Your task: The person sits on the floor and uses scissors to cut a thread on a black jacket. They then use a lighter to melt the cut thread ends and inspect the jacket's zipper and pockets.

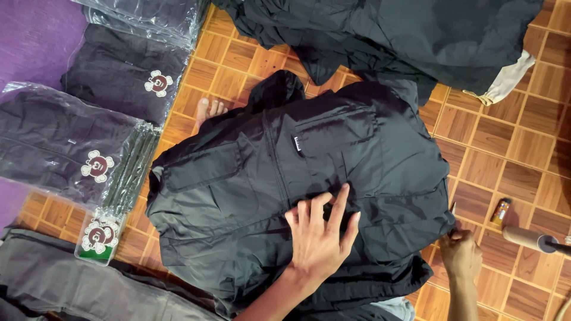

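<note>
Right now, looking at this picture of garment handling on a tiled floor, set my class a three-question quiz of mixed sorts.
1. True or false: the left hand lies flat on the black jacket.
2. Which is nearest the right hand? A) stack of bagged garments B) small lighter C) bare foot
3. Fill in: the jacket lies spread on a ____ tiled floor.

Key: 1 true; 2 B; 3 brown.
</note>
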